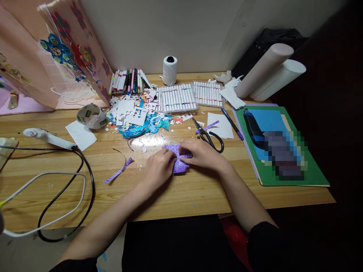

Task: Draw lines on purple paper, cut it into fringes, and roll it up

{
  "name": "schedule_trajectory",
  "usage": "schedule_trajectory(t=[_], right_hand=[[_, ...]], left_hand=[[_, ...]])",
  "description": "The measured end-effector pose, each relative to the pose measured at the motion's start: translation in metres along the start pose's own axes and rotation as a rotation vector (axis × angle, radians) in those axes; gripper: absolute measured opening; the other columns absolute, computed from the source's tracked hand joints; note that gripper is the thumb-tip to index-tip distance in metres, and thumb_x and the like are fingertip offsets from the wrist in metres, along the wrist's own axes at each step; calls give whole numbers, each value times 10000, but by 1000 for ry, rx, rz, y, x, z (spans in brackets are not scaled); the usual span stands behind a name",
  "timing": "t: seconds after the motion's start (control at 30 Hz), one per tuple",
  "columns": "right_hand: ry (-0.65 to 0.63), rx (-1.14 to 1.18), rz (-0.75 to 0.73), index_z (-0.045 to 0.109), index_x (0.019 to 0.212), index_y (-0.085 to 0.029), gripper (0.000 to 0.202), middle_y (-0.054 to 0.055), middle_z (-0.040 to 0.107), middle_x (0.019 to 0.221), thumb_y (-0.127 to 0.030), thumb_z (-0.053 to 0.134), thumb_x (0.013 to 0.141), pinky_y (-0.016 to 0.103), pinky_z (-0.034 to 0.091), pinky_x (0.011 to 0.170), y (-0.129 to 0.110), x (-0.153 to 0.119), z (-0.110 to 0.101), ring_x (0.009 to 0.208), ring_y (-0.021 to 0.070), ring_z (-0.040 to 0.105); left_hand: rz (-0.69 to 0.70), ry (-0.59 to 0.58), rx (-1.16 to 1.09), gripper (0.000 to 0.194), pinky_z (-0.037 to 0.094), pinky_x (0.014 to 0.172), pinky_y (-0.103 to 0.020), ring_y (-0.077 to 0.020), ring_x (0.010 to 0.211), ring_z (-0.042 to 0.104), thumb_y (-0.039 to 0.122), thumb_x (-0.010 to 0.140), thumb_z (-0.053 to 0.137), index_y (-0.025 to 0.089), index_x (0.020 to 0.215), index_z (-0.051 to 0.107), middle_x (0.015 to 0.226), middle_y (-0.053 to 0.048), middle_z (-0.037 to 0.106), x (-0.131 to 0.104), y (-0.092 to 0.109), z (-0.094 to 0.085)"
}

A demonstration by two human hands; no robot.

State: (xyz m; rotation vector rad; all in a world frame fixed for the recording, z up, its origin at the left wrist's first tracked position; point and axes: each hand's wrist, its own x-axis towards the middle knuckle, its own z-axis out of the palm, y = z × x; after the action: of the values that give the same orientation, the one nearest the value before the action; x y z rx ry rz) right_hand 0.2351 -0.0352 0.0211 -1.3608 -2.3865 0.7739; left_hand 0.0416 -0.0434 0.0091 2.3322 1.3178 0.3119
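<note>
A small piece of purple patterned paper [180,166] lies between my hands over the table. My left hand [160,166] grips its left side with thumb and fingers together. From the right, my right hand [201,155] pinches a narrow purple strip [185,155] against the paper's face. Black-handled scissors [208,136] rest just beyond my right hand, blades partly apart, beside a white sheet with another purple strip [212,125] on it. Left of my left hand lies a curled purple strip [119,172].
Paper scraps [133,117], marker sets [178,97] and a thread spool [169,70] stand behind. At left are a tape roll [92,115], a white glue gun [49,138] and looping cables [92,185]. Green sheets [275,181] with a box cutter [253,128] lie right.
</note>
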Motion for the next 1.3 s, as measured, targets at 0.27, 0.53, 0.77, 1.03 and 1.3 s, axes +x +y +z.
schedule_trajectory(t=[0.27, 0.53, 0.77, 1.03, 1.3], right_hand=[[-10, 31, -3, 619, 809, -177, 14, 22, 668, 795, -186, 614, 819, 300, 386, 761, 0, -1, -3, 766, 163, 557], [-38, 202, -2, 579, 999, -195, 219, 38, 664, 939, -202, 633, 787, 282, 428, 747, 0, -5, -8, 840, 167, 594], [-74, 25, -39, 523, 908, -188, 316, 59, 571, 938, -249, 727, 674, 314, 410, 763, 7, -5, 0, 888, 215, 517], [-45, -10, -25, 524, 840, -181, 207, 42, 572, 856, -190, 673, 696, 297, 385, 747, 4, -2, 5, 823, 193, 506], [-13, 157, 136, 581, 771, -175, 53, 18, 628, 742, -175, 580, 824, 256, 393, 624, 2, -1, -3, 682, 138, 551]], left_hand=[[81, 5, -147, 148, 465, 727, -295, -181, 824, 607, 238, 910, 531, 155, 910, 653, 904, -73, 642, 4, -4, 7], [80, 55, -156, 161, 450, 686, -281, -166, 773, 596, 258, 915, 520, 166, 883, 648, 849, -53, 632, 5, -6, 9], [61, 54, -140, 181, 423, 651, -268, -152, 725, 568, 248, 909, 513, 166, 819, 647, 804, -43, 611, 7, -5, 10], [70, 58, -125, 181, 414, 646, -265, -145, 719, 566, 260, 914, 501, 162, 839, 633, 825, -42, 616, 7, -4, 11], [89, 72, -122, 167, 409, 631, -271, -150, 708, 557, 243, 906, 512, 161, 796, 608, 802, -42, 608, 6, -5, 11]])
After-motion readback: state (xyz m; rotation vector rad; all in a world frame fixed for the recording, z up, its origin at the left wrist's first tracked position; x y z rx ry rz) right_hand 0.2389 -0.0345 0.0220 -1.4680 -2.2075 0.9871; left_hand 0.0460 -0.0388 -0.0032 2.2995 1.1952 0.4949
